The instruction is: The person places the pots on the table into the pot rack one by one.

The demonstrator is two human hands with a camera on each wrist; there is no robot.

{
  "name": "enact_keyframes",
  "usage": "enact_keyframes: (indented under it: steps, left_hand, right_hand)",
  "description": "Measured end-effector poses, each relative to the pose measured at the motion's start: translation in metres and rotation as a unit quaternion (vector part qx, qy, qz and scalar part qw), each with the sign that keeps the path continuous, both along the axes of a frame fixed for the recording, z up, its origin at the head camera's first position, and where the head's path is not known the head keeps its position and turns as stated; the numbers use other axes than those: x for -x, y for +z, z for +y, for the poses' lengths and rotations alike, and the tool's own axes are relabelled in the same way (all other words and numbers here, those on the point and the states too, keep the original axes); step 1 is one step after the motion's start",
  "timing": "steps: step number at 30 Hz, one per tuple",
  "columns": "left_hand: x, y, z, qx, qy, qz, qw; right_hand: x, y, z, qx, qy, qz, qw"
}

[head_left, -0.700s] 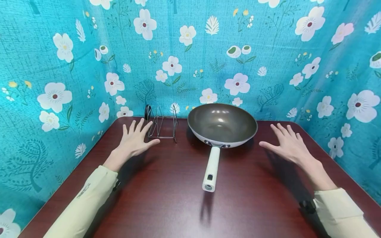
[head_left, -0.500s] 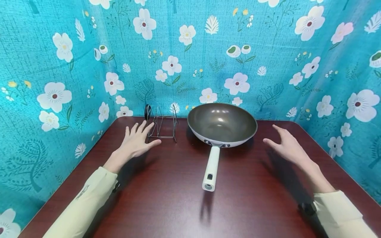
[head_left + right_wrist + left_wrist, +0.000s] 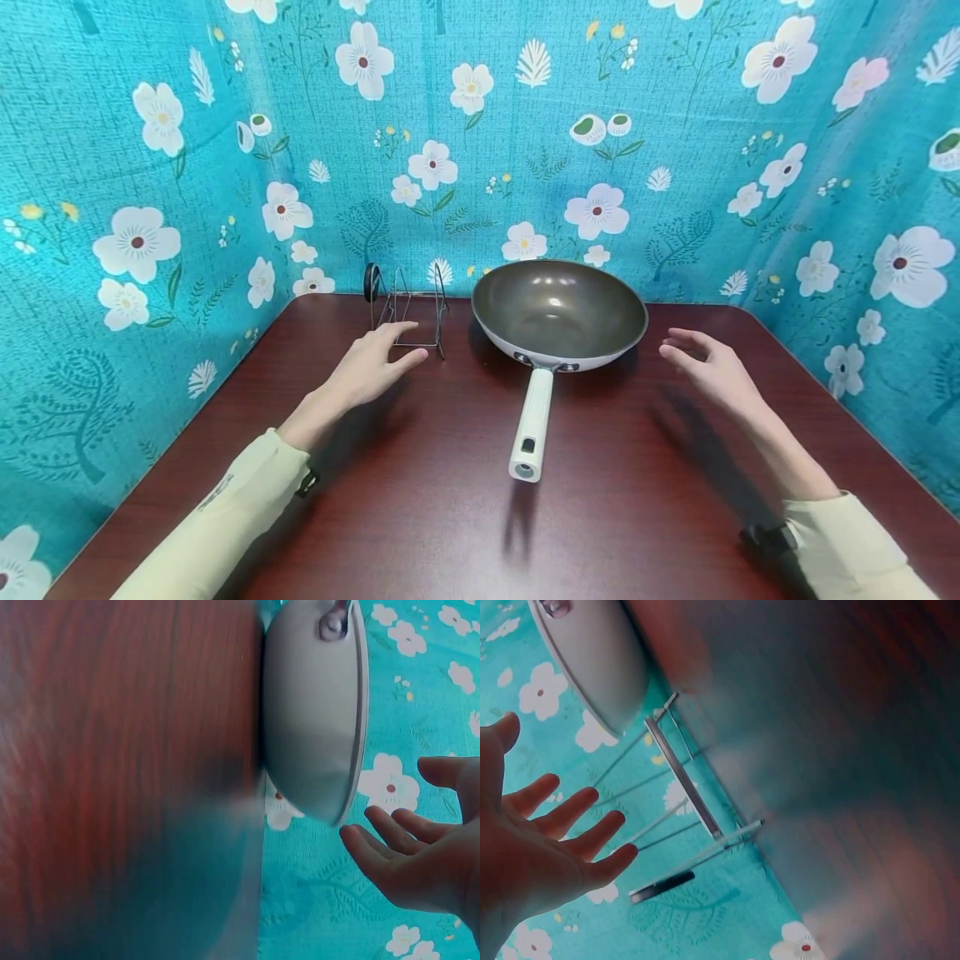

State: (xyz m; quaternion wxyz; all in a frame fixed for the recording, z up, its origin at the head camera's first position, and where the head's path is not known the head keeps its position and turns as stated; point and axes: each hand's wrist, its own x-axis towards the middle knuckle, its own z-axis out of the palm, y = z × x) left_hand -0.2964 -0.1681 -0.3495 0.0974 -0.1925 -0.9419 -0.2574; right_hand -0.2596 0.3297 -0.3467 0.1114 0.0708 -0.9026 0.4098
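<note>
- Frying pan [image 3: 558, 312], one: stood right of centre in the head view, bowl upward on the desk [image 3: 435, 508]; it seemed steady on its base, needing no support.
- Pan handle [image 3: 533, 425], white: ran down the middle of the frame toward the person, raised above the desk with its shadow below; so turned, it was probably easiest to reach from the wearer's side.
- Right hand [image 3: 716, 375]: right of the pan, apart from its rim in the head view; fingers loosely bent, grasping nothing. Its raised place beside the rim presumably kept it off the pan.
- Wire rack [image 3: 683, 778], one: upper left of centre in the head view, left of the pan and apart from it, upright on the desk near the back edge, seemingly self-supporting.
- Black round piece [image 3: 371, 283]: at the rack's left end.
- Left hand [image 3: 363, 371]: overlapped the rack's lower left in the head view; fingers relaxed, nothing grasped. Contact with the wire was not shown.
- Sleeves [image 3: 221, 508], pale: lower left and lower right corners.
- Flowered cloth [image 3: 495, 125], turquoise: filled the upper frame and both sides, perhaps hung as a screen.
</note>
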Motion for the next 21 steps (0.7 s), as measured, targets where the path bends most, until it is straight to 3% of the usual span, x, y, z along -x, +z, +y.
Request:
enact_keyframes:
  steps: [3, 5, 7, 11, 13, 15, 17, 21]
  left_hand:
    - [-0.003, -0.002, 0.006, -0.03, -0.019, -0.022, 0.9991]
    - [-0.005, -0.002, 0.01, -0.051, -0.037, -0.043, 0.9971]
    - [-0.007, -0.003, 0.016, -0.069, -0.054, -0.061, 0.9943]
    - [-0.014, -0.003, 0.027, -0.103, -0.086, -0.092, 0.9868]
    - [-0.018, -0.004, 0.034, -0.116, -0.098, -0.104, 0.9829]
    - [-0.023, -0.004, 0.041, -0.126, -0.107, -0.116, 0.9795]
    - [-0.027, -0.005, 0.048, -0.134, -0.115, -0.127, 0.9761]
    - [-0.033, -0.006, 0.061, -0.143, -0.13, -0.143, 0.9707]
  right_hand:
    - [-0.005, 0.0, -0.007, 0.076, 0.029, -0.04, 0.9959]
    - [-0.008, -0.002, -0.012, 0.157, 0.058, -0.059, 0.9841]
    - [-0.011, -0.003, -0.017, 0.258, 0.095, -0.074, 0.9585]
    - [-0.017, -0.006, -0.027, 0.421, 0.158, -0.101, 0.8876]
    - [-0.02, -0.006, -0.031, 0.468, 0.18, -0.117, 0.8575]
    - [-0.022, -0.006, -0.035, 0.494, 0.194, -0.134, 0.8368]
    - [-0.024, -0.006, -0.038, 0.509, 0.201, -0.157, 0.8222]
    - [-0.026, -0.006, -0.045, 0.489, 0.202, -0.201, 0.8245]
